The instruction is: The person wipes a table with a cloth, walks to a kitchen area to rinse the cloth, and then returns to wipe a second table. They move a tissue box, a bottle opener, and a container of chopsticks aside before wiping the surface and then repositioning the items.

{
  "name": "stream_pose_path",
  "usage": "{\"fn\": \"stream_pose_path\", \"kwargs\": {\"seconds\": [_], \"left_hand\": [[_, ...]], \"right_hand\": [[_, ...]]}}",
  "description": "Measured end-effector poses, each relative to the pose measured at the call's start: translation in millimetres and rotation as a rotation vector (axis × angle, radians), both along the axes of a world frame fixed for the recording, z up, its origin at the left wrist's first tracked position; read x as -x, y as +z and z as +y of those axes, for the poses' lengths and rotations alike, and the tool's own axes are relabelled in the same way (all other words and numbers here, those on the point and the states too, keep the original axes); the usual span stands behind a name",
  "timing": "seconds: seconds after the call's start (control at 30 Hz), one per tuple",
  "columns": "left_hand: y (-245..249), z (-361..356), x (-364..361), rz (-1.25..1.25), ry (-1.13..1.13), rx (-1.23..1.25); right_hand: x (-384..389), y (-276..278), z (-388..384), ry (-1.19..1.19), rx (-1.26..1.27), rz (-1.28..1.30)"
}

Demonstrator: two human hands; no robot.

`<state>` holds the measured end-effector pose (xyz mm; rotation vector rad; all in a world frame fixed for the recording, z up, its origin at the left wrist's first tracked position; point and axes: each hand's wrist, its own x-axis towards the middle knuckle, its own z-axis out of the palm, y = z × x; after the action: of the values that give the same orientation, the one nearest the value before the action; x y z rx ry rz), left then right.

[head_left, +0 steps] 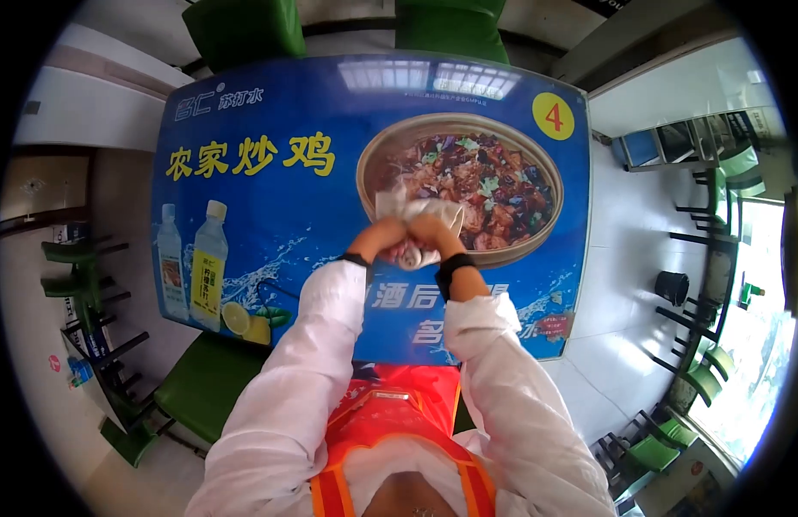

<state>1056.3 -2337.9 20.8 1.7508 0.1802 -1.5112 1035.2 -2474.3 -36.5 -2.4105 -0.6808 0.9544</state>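
A crumpled whitish cloth (pixel 433 208) is bunched between my two hands, above the blue printed table (pixel 330 95). My left hand (pixel 383 239) grips its left side, and my right hand (pixel 433 231) wraps round the right side. The hands are close together, over the lower left rim of the printed chicken dish. A rolled end of the cloth sticks out below the fingers. Part of the cloth is hidden by my hands.
Green chairs (pixel 244 30) stand beyond the table's far edge, and a green seat (pixel 205 388) is at the near left. More green chairs line both side walls. A dark bin (pixel 672 288) is on the floor at the right.
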Motion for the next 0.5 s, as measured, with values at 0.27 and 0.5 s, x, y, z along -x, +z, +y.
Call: {"fn": "stream_pose_path", "kwargs": {"seconds": [0.27, 0.5], "left_hand": [[17, 103, 146, -0.056, 0.021, 0.016], [20, 224, 210, 0.105, 0.393, -0.046]], "right_hand": [[130, 7, 111, -0.214, 0.021, 0.252], [159, 33, 246, -0.014, 0.1, -0.001]]}}
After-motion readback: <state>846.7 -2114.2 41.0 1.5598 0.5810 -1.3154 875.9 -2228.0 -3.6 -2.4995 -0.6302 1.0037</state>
